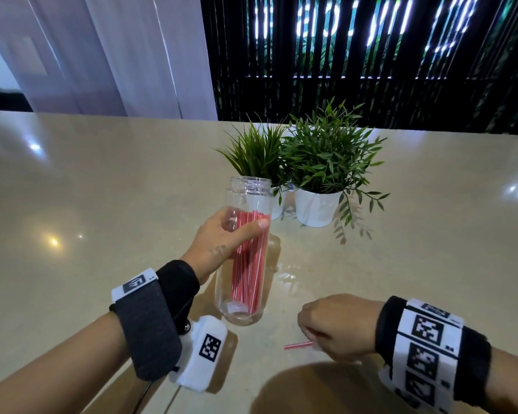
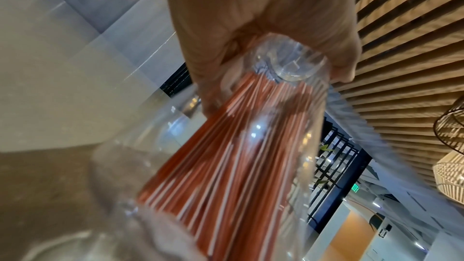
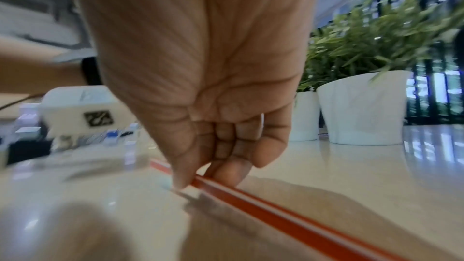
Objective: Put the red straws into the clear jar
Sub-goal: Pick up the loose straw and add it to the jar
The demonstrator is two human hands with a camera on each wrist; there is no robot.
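One clear jar, gripped by the left hand, held a bundle of red straws; the right hand pinched one straw on the counter beside two potted plants.

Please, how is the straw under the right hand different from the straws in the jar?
The single straw lies flat on the table, pinched by the right hand; the bundled straws stand nearly upright inside the clear jar, which the left hand grips. The single straw is alone; the bundled straws are many. Both are red with white stripes.
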